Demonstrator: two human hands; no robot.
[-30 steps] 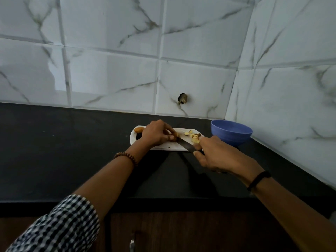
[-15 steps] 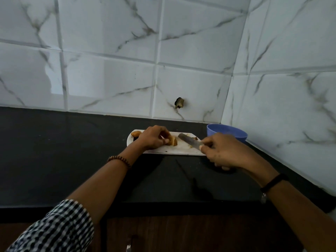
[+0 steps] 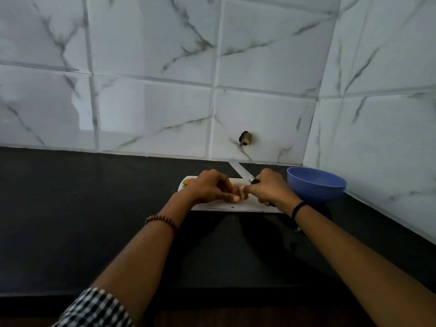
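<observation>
Knife gripped in right hand, blade angled up-frame, off the food. Left hand pinches orange piece steady on board; bowl adjacent, presumably for cuttings.

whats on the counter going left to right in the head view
orange chunk → left hand holding the cut piece → right hand gripping the knife → blue bowl

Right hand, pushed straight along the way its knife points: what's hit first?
Probably the tiled wall behind the counter; the knife in the right hand aims there, with nothing visible between, though depth is unclear.
</observation>
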